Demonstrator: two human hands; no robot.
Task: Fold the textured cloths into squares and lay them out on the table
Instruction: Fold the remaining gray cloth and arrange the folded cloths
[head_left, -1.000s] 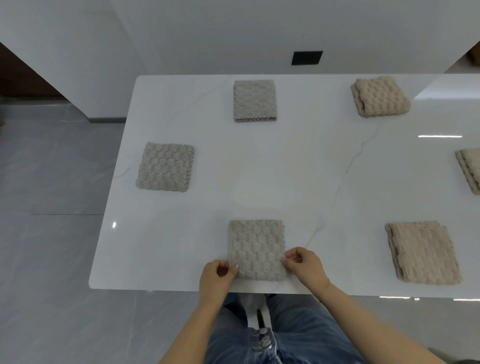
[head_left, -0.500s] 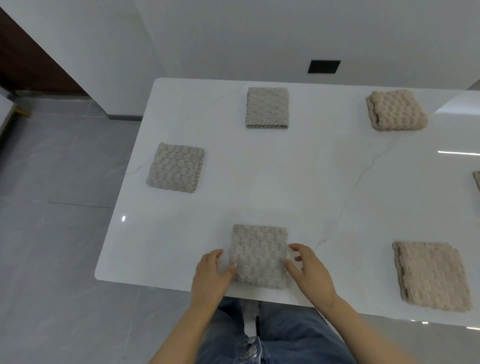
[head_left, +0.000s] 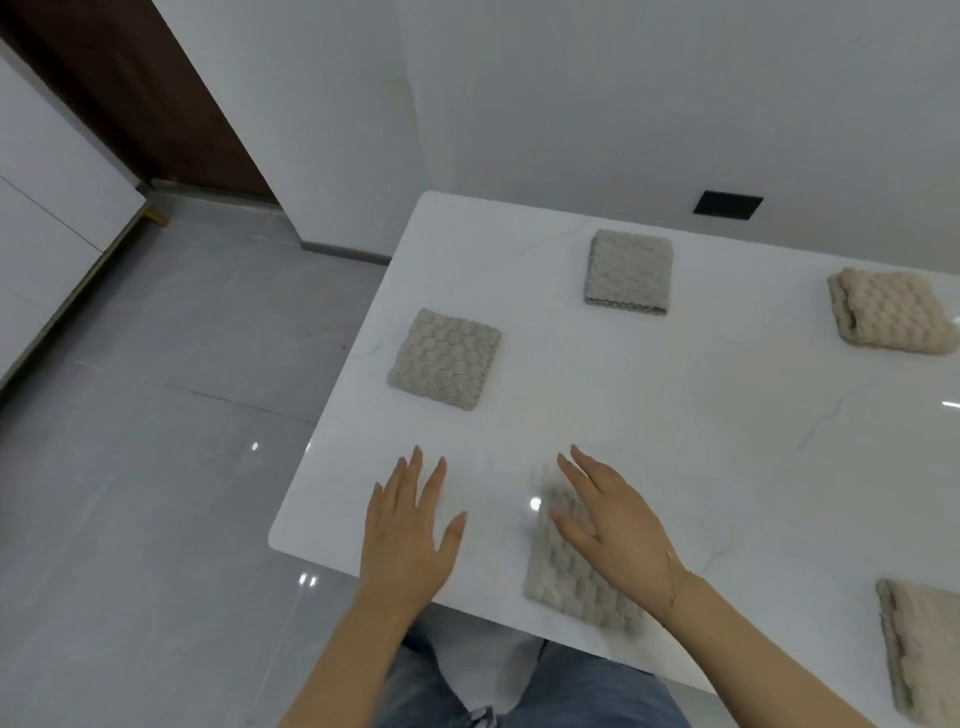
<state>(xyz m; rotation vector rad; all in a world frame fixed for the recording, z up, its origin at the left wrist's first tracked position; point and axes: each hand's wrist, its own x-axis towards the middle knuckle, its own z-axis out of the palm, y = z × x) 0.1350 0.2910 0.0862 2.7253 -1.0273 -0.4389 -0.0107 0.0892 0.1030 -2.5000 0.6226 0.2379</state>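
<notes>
Though blurred — grey cloth (head_left: 566, 577), folded square

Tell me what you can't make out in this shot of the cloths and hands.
- Nearest grey cloth, head view: motion-blurred, right side hidden under the right hand, so contact is unclear.
- Near-right beige cloth: cut off by the right frame edge.
- Left hand: touching or hovering over the table, can't tell.

A glossy grey tiled floor (head_left: 156, 467) is seen to the left of the tabletop, with light spots reflected in it. White walls (head_left: 623, 104) are seen behind, and a black rectangular plate (head_left: 728, 206) is set low in one. A dark brown door (head_left: 130, 88) is seen at the upper left, beside a white cabinet (head_left: 47, 218).
</notes>
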